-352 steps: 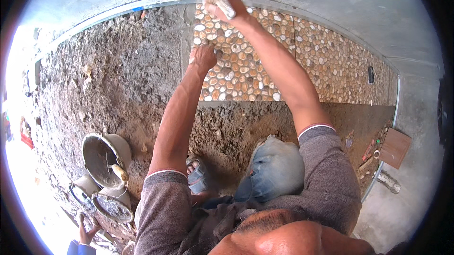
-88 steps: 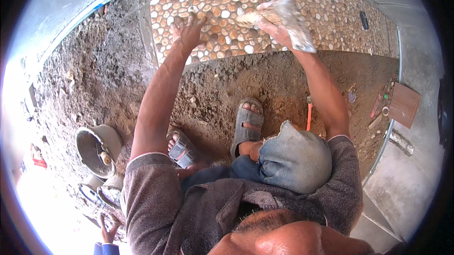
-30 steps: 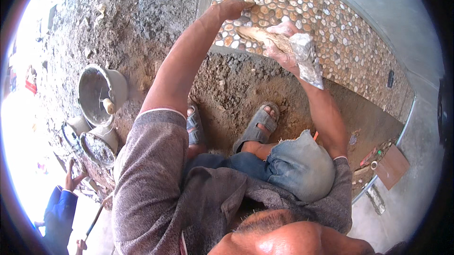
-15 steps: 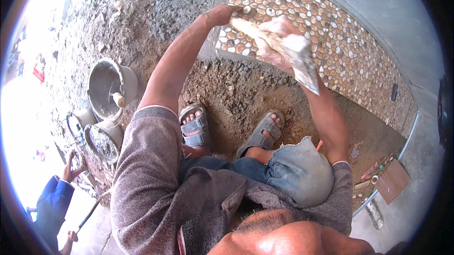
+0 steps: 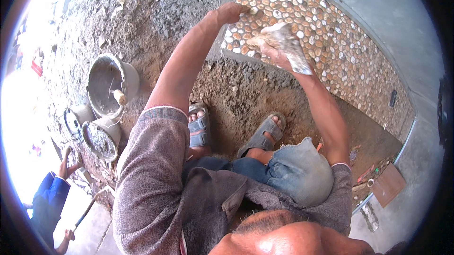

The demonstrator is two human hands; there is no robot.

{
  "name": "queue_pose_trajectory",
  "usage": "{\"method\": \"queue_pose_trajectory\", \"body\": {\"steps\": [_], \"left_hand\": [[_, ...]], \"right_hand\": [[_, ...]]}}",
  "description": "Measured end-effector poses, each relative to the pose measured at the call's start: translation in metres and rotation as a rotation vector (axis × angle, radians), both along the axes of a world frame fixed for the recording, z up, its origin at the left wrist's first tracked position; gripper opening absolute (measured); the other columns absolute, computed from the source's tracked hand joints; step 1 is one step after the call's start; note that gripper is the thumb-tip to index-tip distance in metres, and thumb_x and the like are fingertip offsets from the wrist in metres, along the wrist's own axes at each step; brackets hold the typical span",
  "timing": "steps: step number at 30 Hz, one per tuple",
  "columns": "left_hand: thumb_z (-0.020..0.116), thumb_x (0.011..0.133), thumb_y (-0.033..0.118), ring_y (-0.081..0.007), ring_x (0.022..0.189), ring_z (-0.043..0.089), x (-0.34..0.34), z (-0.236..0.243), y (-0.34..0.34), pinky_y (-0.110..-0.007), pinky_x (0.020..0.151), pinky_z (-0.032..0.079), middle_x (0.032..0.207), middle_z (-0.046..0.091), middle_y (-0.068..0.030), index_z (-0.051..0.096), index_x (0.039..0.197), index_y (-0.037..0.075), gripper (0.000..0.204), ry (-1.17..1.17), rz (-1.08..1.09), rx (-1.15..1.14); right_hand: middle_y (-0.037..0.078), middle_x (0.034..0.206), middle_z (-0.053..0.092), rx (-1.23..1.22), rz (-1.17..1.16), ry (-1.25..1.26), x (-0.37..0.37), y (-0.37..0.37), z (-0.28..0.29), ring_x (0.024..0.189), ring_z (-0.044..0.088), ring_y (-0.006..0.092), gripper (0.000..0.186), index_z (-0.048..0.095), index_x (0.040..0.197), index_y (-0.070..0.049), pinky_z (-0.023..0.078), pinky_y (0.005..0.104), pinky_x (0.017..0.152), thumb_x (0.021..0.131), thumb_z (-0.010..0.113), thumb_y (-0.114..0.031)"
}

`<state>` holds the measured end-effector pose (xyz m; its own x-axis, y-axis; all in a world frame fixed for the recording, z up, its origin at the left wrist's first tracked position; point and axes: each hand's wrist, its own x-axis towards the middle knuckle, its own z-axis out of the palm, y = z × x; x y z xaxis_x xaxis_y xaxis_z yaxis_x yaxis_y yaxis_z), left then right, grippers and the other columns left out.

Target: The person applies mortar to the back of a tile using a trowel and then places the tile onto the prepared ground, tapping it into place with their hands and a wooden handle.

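Observation:
My left hand (image 5: 231, 13) reaches far forward, its fingertips on the pebble-patterned tile (image 5: 265, 0) near that tile's left edge; it holds nothing that I can see, and some fingers are hidden behind its back. Above the same tile, my right hand (image 5: 280, 57) is wrapped round a mortar-smeared trowel (image 5: 298, 59). The trowel's whitish-grey blade points back over my wrist, and its pale handle end points toward my left hand. Motion blurs the trowel's handle.
Grey wet mortar (image 5: 177, 11) lies left of the tiles. Buckets (image 5: 130, 82) stand at the left, beyond my left arm. Loose soil (image 5: 222, 85) surrounds my sandalled feet. A grey wall (image 5: 402, 28) borders the tiles. Another person in blue (image 5: 49, 203) holds a long-handled tool at lower left.
My left hand has shifted slightly to the right along the tile. My right hand has swung the trowel, whose handle end now sits farther from my left hand.

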<state>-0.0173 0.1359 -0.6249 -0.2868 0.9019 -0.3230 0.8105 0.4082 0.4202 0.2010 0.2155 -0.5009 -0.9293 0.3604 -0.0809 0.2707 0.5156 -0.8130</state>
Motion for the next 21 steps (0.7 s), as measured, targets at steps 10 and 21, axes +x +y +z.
{"method": "queue_pose_trajectory", "body": {"steps": [10,21], "left_hand": [[0.045,0.073,-0.006,-0.0288,0.100,0.058,0.001,-0.007,0.001,-0.039,0.084,0.046,0.110,0.060,-0.0114,0.052,0.122,0.021,0.056,-0.062,0.021,0.072],[0.046,0.069,-0.008,-0.0347,0.091,0.060,0.005,0.007,0.002,-0.041,0.078,0.047,0.102,0.062,-0.0172,0.047,0.129,0.022,0.067,-0.034,0.006,0.037]], "right_hand": [[0.011,0.089,0.064,-0.042,0.178,0.228,0.008,0.008,-0.021,0.084,0.062,0.0172,0.037,0.058,0.101,-0.003,0.050,0.0288,0.071,0.073,0.072,-0.023],[0.008,0.083,0.057,-0.118,0.165,0.439,0.019,0.008,0.001,0.066,0.059,0.0158,0.020,0.054,0.094,-0.001,0.047,0.0232,0.050,0.084,0.062,-0.016]]}}
